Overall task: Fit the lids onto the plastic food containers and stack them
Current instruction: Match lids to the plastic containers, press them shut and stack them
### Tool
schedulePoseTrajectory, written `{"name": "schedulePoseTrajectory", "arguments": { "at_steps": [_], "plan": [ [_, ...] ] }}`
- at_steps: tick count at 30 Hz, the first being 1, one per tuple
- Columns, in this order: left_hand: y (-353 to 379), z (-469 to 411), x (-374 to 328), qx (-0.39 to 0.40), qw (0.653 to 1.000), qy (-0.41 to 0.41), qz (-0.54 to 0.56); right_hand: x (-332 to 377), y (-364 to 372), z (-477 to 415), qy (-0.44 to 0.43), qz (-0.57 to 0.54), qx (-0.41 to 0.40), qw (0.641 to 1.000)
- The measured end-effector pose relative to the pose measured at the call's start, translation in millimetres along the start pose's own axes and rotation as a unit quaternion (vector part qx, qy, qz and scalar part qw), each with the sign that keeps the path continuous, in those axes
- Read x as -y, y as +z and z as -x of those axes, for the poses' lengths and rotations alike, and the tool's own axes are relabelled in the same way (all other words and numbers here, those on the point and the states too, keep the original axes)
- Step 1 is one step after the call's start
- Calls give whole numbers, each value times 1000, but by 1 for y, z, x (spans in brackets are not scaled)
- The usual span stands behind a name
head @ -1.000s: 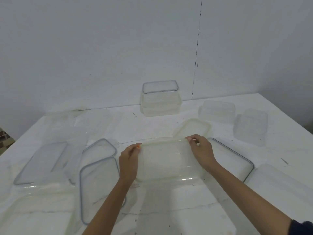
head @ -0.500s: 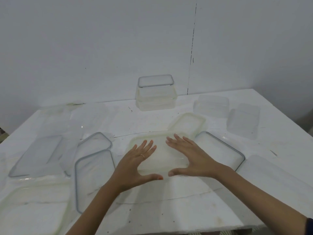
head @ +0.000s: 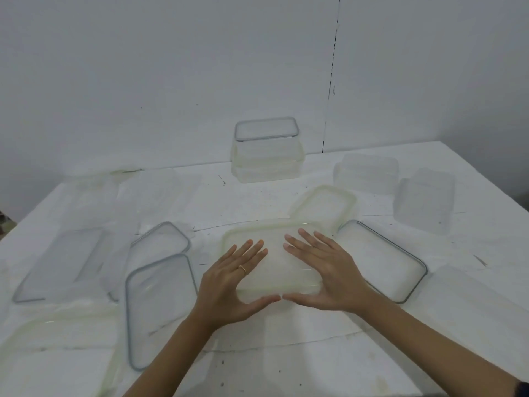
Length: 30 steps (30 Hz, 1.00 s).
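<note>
Fingers: left fingers (head: 252,250) and right fingers (head: 303,239) straight and fanned apart, flat on the lid, gripping nothing!
Thumbs: stretched toward each other, tips almost meeting at the lid's near edge.
Left hand (head: 232,282): palm down on the lid's left half, ring (head: 242,268) on one finger.
Right hand (head: 329,273): palm down on the right half.
Lid (head: 274,270): yellowish rim, lying level at the middle of the table (head: 286,353); what sits under it, cannot tell.
Just beside: small yellowish lid (head: 323,204) behind, grey-rimmed lid (head: 380,262) to the right, another grey-rimmed lid (head: 160,308) to the left.
Far back: stack of tubs (head: 267,150) by the wall, lidded on top.
Back right: two clear tubs (head: 366,173) (head: 423,204), near each other.
</note>
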<state>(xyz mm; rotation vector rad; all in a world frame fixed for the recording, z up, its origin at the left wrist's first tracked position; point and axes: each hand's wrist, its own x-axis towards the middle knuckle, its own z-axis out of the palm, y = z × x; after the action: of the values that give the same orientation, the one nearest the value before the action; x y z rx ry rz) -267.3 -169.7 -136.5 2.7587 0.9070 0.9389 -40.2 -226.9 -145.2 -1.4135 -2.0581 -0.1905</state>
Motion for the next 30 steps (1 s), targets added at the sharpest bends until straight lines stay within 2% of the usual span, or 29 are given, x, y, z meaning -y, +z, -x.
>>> {"name": "schedulePoseTrajectory", "arguments": {
  "at_steps": [5,8,11,13,15,17,19,21,23,25,26,28,30],
  "plan": [
    [-1,2,-6,1,999,-43,-8,-9,-8,-9,-22,-11,91,996],
    [2,4,-16,4,992,-115,-54,-16,-16,-26,-67,0,149,987],
    [6,1,-35,22,969,-238,-65,-16,-8,-43,-133,88,134,978],
    [7,-2,-48,-6,955,-290,-60,-16,2,-50,-117,92,124,981],
    [4,-5,-64,12,950,-308,-55,-23,6,-49,-80,63,118,988],
    [-2,-4,-72,33,959,-276,-50,-30,3,-49,-27,29,110,993],
    [-14,-2,-66,78,974,-211,2,-30,-4,-46,23,-40,97,994],
    [-27,2,-47,114,981,-143,67,-15,-18,-40,80,-173,126,974],
    [-35,8,-25,147,981,-95,82,5,-30,-31,98,-255,203,940],
    [-33,14,-14,151,981,-86,86,18,-31,-19,63,-199,276,938],
    [-29,16,-12,139,981,-91,101,21,-27,-14,33,-150,274,949],
    [-20,20,-14,101,983,-94,120,22,-15,-5,-8,-91,215,972],
    [-13,23,-15,64,988,-85,111,20,-10,-3,-17,-80,170,982]
  ]
}}
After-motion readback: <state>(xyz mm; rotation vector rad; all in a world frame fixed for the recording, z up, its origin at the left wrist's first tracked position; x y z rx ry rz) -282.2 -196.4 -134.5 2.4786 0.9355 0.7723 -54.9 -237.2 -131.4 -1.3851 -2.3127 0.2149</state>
